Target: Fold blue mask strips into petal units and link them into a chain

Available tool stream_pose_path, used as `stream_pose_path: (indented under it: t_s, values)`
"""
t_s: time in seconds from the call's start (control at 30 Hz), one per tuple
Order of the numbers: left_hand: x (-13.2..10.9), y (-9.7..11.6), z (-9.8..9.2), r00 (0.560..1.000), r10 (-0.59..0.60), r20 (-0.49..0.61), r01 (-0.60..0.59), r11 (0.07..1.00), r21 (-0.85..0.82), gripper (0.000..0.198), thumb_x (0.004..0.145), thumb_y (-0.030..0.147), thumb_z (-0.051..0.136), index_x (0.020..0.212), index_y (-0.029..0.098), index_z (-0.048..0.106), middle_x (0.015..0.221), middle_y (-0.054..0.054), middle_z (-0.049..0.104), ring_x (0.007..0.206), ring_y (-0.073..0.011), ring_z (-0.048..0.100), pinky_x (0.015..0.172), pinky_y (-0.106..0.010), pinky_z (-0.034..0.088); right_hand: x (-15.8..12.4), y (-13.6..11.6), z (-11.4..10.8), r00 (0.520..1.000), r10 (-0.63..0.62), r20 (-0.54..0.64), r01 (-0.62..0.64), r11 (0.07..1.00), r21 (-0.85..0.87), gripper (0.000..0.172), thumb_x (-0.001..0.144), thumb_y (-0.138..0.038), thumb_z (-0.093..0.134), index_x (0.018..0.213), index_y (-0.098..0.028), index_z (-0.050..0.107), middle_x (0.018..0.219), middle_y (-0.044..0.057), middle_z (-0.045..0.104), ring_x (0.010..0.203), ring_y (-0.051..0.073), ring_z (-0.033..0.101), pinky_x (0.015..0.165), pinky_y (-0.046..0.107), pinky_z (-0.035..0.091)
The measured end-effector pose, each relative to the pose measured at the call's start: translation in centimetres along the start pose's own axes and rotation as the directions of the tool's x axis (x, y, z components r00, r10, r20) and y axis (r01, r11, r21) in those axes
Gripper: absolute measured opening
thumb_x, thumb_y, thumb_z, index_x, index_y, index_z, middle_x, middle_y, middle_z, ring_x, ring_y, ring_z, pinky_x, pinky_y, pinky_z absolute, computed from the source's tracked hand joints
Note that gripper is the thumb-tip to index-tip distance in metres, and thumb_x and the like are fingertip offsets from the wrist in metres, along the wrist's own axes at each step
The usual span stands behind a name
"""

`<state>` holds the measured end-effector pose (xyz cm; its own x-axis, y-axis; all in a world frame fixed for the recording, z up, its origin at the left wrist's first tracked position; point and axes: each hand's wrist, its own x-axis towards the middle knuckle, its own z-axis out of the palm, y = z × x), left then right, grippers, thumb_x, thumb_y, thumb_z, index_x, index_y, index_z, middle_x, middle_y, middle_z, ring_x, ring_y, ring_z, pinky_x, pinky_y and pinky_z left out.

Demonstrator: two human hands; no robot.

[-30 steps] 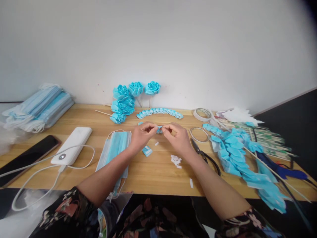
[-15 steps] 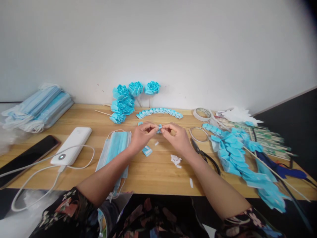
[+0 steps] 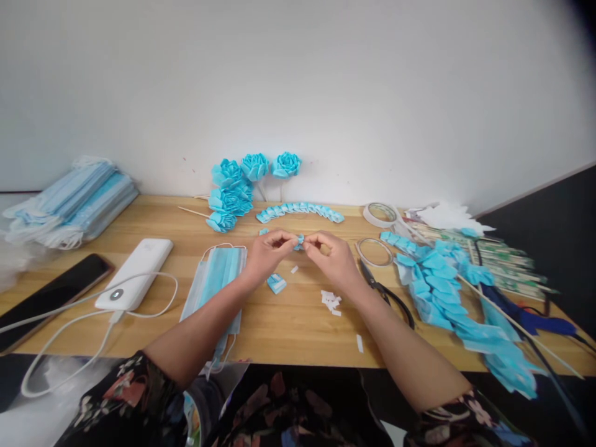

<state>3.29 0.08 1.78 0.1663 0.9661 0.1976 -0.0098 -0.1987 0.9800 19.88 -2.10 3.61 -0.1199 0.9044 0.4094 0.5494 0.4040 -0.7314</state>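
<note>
Between the fingertips of my left hand [image 3: 274, 249] and my right hand [image 3: 329, 251] is a small folded blue piece of mask fabric [image 3: 299, 242]. Both hands pinch it, one from each side, above the middle of the table. Just beyond them a curved row of folded blue pieces [image 3: 300, 211] lies on the wood. Below my left hand sits a small blue and white square [image 3: 276, 284]. White paper-like strips [image 3: 330, 302] are scattered nearer to me. A blue face mask [image 3: 216, 279] lies under my left forearm, partly hidden by it.
Blue fabric flowers [image 3: 228, 192] stand and lie against the wall. To the right are black scissors [image 3: 391, 295], tape rolls [image 3: 379, 215] and petal strips [image 3: 433, 285]. A power bank [image 3: 136, 273], a phone [image 3: 53, 298] and a mask stack [image 3: 77, 202] occupy the left.
The blue piece between my fingertips has shifted its shape slightly. Both hands stay in nearly the same place, and the things on the table have not moved.
</note>
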Motion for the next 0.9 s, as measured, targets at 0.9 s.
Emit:
stream_pose_path:
  t_s: [0.9]
  values:
    - [-0.06,0.35,-0.12,0.991,-0.086,0.103,0.093,0.994,-0.059,0.029,0.076,0.043,0.067,0.071,0.015,0.066,0.070,0.000,0.062,0.069,-0.0119,0.053,0.070,-0.024,0.041,-0.03,0.31,0.07,0.999,0.012,0.051,-0.018,0.993,0.121,0.030,0.081,-0.022,0.057,0.111,-0.021,0.060,0.084,0.000,0.062,0.082,0.015,0.061,0.081,0.029,0.046]
